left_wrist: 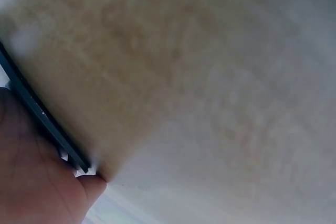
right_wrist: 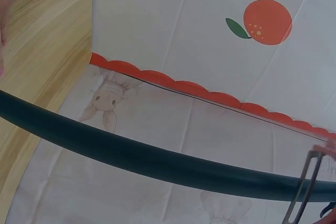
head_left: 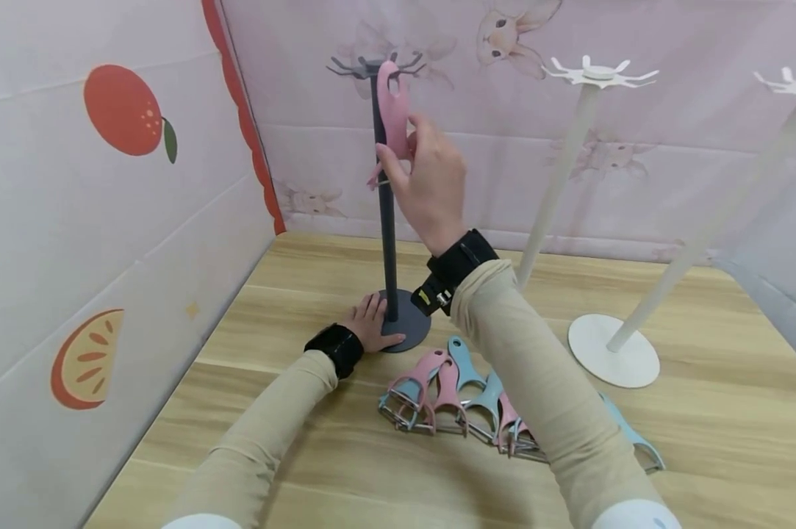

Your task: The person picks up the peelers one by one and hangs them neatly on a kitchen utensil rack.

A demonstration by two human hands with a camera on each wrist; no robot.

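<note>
Pinching a pink peeler (head_left: 396,121) of smooth, plastic-looking finish, thumb and fingers curled, the right hand (head_left: 436,173) holds it near the crown of a dark stand (head_left: 387,242); the peeler's slotted handle end points up beside thin, upturned hooks (head_left: 353,73), contact unclear. Slim metal blade (right_wrist: 310,187) sits below, by the cylindrical pole (right_wrist: 157,163). Left hand (head_left: 369,323): fingers spread and extended, flat on the stand's round, thin-edged base (head_left: 412,323). Near the base, Y-shaped pink and blue peelers (head_left: 447,383) lie, several overlapping, on a wood-grained tabletop (head_left: 318,455). To the right: two white stands (head_left: 560,176) with slender poles and flat, radiating hooks. Behind: creased pale-pink sheeting (head_left: 702,44), rabbit-printed, scalloped red edging (head_left: 244,106) at left.
</note>
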